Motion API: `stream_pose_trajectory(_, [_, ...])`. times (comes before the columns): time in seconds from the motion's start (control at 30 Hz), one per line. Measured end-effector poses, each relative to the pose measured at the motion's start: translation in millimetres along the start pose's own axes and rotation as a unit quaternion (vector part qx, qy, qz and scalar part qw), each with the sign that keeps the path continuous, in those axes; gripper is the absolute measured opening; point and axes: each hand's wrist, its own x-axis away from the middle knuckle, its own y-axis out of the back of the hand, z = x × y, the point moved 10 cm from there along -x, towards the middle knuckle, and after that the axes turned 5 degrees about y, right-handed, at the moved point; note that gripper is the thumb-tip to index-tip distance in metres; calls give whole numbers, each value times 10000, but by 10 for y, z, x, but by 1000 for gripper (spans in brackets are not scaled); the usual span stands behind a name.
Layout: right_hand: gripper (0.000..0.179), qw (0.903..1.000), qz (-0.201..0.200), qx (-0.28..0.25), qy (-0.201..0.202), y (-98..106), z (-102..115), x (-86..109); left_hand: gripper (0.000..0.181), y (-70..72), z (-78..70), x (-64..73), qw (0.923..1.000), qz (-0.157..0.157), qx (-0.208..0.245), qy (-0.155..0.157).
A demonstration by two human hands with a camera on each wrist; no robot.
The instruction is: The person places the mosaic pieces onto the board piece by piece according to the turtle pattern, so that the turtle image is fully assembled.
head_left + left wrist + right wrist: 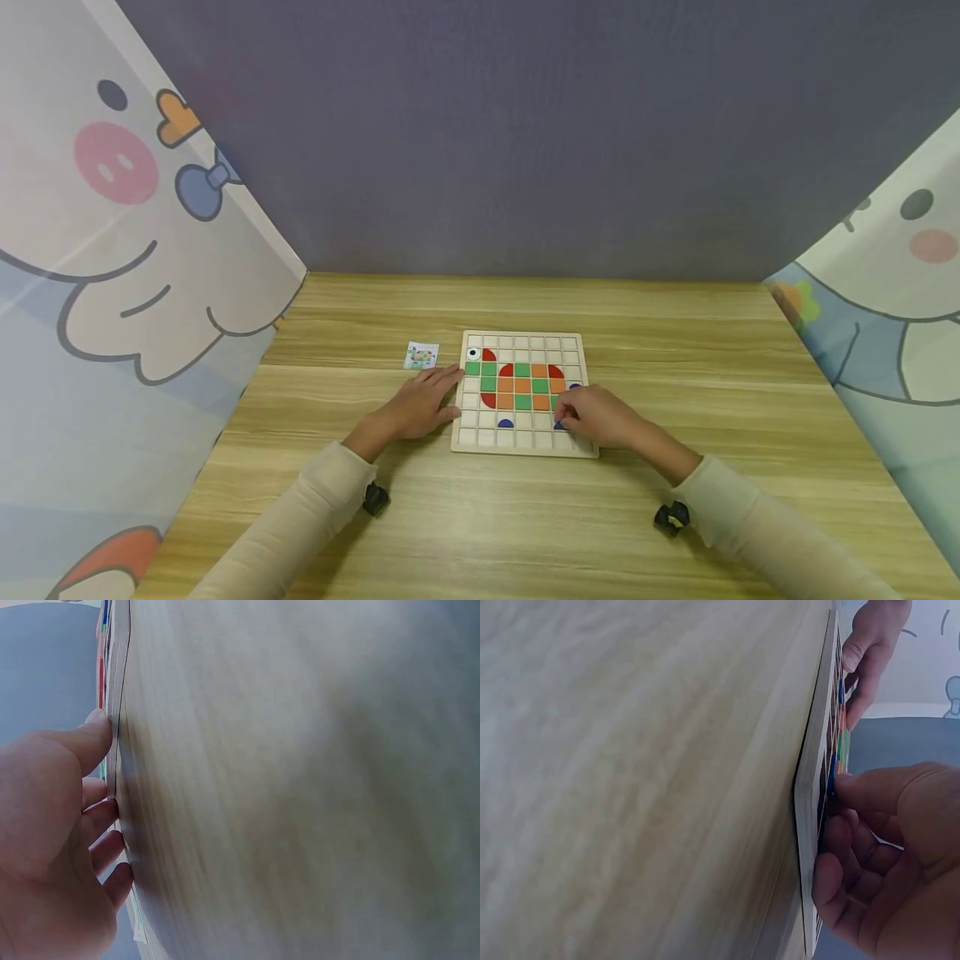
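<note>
A square wooden grid board (525, 443) lies on the table with coloured tiles set in its cells. My left hand (422, 403) rests at the board's left edge, fingers extended and fingertips at the rim. Over the lower right part of the board, my right hand (596, 414) has its thumb and curled fingers at a blue half-round tile (559, 426), partly hidden under the fingertips. In the right wrist view the thumb tip meets this blue tile (831, 776). Another blue half-round tile (506, 423) sits in a lower cell, and a third blue piece (575, 386) shows just above the right hand.
Green, orange and red tiles (522, 385) fill the board's middle, with a round eye tile (473, 354) at upper left. A small picture card (422, 355) lies left of the board. A grey wall (525, 142) rises behind the wooden table (510, 525).
</note>
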Motion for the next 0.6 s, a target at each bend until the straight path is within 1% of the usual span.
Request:
stream_pose_trajectory(0.27, [13,9997,-161,77,-166,35,-15,-5,69,-3,-2,-15,10000,45,-13,1])
stream_pose_trajectory(0.4, [13,9997,-153,80,-171,38,-14,-1,68,-4,-2,-12,10000,61,-52,22])
stream_pose_trajectory(0.53, [12,9999,-107,37,-125,49,-7,3,69,-16,0,-9,9997,170,-137,49])
stream_pose_trajectory(0.6, [10,9999,-120,-17,-94,85,-2,5,70,-15,-3,-8,9994,293,-187,57])
